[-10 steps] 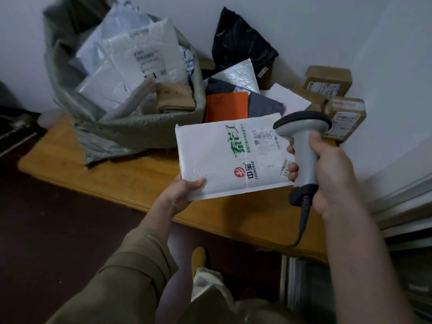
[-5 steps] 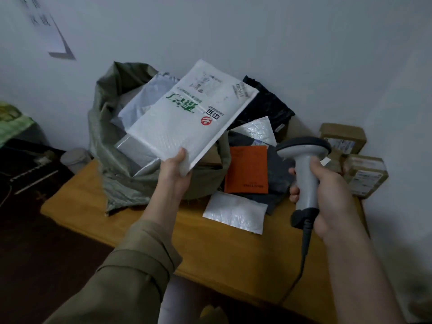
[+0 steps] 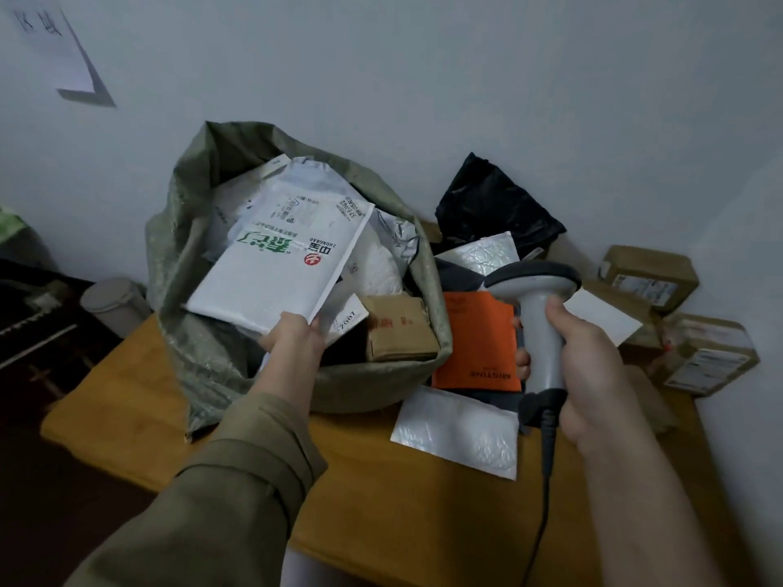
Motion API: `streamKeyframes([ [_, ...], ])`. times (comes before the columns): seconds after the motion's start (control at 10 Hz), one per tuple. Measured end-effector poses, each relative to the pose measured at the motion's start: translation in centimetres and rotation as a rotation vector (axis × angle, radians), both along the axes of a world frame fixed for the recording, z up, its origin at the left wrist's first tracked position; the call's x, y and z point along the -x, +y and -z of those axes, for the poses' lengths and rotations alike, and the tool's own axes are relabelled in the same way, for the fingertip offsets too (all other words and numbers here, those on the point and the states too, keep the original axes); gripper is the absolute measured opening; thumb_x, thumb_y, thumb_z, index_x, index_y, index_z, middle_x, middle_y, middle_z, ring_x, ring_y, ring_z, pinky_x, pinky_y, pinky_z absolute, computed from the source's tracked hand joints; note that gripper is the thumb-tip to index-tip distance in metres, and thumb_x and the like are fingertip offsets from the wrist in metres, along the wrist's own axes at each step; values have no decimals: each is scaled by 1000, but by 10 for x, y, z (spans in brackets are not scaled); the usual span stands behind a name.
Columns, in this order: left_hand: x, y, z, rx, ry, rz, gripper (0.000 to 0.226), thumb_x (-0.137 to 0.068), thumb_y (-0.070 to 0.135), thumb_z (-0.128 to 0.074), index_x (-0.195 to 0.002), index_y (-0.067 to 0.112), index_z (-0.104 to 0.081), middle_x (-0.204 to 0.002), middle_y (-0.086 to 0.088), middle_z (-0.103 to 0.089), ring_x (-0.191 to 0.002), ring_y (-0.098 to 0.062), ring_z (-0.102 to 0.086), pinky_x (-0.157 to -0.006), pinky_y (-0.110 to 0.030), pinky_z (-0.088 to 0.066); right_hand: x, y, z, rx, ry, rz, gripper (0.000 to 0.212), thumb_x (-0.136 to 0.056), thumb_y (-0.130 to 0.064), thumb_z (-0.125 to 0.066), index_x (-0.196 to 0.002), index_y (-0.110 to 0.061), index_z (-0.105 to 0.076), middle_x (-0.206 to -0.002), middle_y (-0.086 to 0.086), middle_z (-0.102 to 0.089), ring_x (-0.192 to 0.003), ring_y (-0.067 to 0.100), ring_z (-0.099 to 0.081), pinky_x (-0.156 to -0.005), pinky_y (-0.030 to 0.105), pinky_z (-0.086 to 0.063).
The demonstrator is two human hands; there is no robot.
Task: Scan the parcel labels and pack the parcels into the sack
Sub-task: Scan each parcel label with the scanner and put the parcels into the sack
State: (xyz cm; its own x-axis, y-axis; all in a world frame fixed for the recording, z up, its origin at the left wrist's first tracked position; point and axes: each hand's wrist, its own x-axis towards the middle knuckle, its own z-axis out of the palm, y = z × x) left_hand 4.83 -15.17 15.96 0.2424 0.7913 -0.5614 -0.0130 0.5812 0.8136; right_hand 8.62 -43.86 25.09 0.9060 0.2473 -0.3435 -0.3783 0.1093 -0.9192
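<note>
Left hand point(image 3: 292, 338) grips the white padded envelope point(image 3: 279, 269) by its near edge, fingers underneath, thumb side on top. The envelope sits tilted over the mouth of the green woven sack point(image 3: 203, 358), its label and green printing facing up, the far end resting on the other white mailers point(image 3: 305, 180) already inside. I see a small brown carton point(image 3: 400, 332) in the sack too, just right of the envelope, against the front rim.

Right hand point(image 3: 589, 370) is wrapped around the handle of the grey barcode scanner point(image 3: 536, 315), head pointing away, its cable point(image 3: 544, 502) hanging down past the front of the worktop point(image 3: 402, 514). The scanner is held above the loose pile to the right of the sack.

In that pile: an orange packet point(image 3: 474, 341) lying partly on a dark grey parcel, a silver bubble mailer point(image 3: 457, 430) flat on the worktop in front of it, another bubble mailer point(image 3: 478, 256) behind, and a black plastic bag point(image 3: 495, 205) leaning against the wall. Brown cardboard boxes point(image 3: 652, 277) are stacked in the far right corner, labels showing. A paper sheet point(image 3: 51, 44) hangs on the wall, upper left.
</note>
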Motion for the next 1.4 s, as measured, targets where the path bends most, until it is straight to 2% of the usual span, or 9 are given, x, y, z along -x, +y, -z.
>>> streamKeyframes([
  [0.1,-8,42,39,49,152,94,46,-101,11,-38,-145,2,-34,-127,0,-49,-66,-10,-48,-59,-19,-52,-3,14,6,17,0,35,37,-103,-37,-45,-95,-5,-62,-69,10,-56,-50,16,-50,-51,29,-41],
  [0.2,-3,42,37,40,430,80,61,-93,14,-50,-149,4,-29,-142,-14,-41,-115,-36,-52,-97,-41,-46,-7,26,10,20,30,55,37,-103,-38,-45,-92,-6,-62,-69,9,-57,-50,16,-50,-51,29,-40],
  [0.3,-7,26,18,-151,687,-120,62,-87,1,-55,-142,7,-27,-149,-20,-23,-134,-37,-30,-109,-40,-27,-12,35,12,29,42,49,38,-103,-39,-45,-92,-6,-62,-69,7,-57,-49,14,-50,-49,27,-41],
  [0.4,-16,18,13,-285,630,-117,67,-73,-3,-67,-128,15,-34,-139,-17,-28,-124,-34,-36,-104,-39,-35,-17,43,12,26,33,35,37,-103,-37,-45,-91,-6,-61,-69,7,-56,-48,13,-50,-45,25,-41],
  [0.6,-21,4,13,-349,505,-41,39,-81,-1,-61,-114,14,-46,-133,-12,-33,-120,-29,-38,-101,-44,-41,-26,49,14,38,79,-74,41,-102,-42,-46,-96,-5,-63,-70,7,-55,-48,12,-51,-43,23,-43],
  [0.8,-30,-22,17,-298,506,27,25,-91,9,-58,-114,13,-51,-136,-10,-32,-123,-31,-36,-95,-38,-36,-40,27,15,44,96,-94,43,-102,-43,-45,-97,-5,-64,-69,8,-55,-49,12,-51,-43,22,-43],
  [1.1,-59,-64,26,-435,570,67,22,-89,4,-53,-109,15,-55,-133,-12,-38,-124,-29,-36,-105,-45,-37,-61,-18,22,9,117,18,35,-103,-38,-46,-88,-10,-60,-73,9,-57,-53,17,-49,-53,30,-40],
  [1.2,-65,-84,31,-835,533,90,30,-81,-5,-50,-107,9,-55,-123,-14,-41,-117,-28,-39,-99,-40,-37,-65,-29,25,11,131,29,31,-104,-37,-46,-88,-12,-58,-77,8,-57,-54,16,-48,-54,29,-40],
  [1.4,-80,-135,53,-1616,238,624,19,-74,-12,-56,-88,0,-59,-91,-15,-52,-74,-24,-49,-61,-30,-38,-82,-45,42,89,167,31,35,-103,-39,-45,-88,-10,-58,-77,7,-58,-54,16,-50,-53,29,-41],
])
